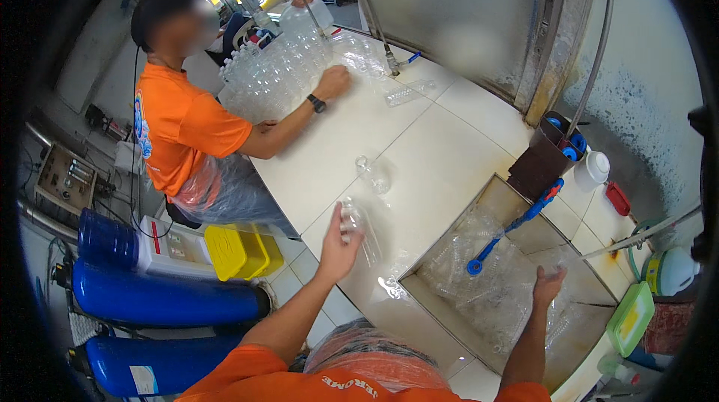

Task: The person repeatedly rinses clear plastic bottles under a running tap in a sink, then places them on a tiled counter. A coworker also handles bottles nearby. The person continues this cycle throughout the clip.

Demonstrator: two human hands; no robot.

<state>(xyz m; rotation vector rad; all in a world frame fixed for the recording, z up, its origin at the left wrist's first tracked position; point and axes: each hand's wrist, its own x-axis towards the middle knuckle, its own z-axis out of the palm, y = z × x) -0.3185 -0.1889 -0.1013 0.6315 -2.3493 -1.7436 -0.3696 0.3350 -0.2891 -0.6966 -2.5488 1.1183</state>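
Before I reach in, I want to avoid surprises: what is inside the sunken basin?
The basin holds a heap of clear empty plastic bottles, with a blue long-handled brush lying across them. The right hand hovers above. The bottles cover the basin floor.

- The clear bottle (353, 221) in the left hand (338, 241), centre frame, is thin see-through plastic with a glossy sheen.
- The surface (442, 155) is smooth, glossy cream tile.
- The sink (517, 200) at lower right looks like dull brushed metal.
- The brush (517, 224) there is shiny blue plastic.
- The wall (651, 80) at upper right is rough and blotchy.
- The apron (374, 353) at the bottom edge is crinkled clear plastic film.
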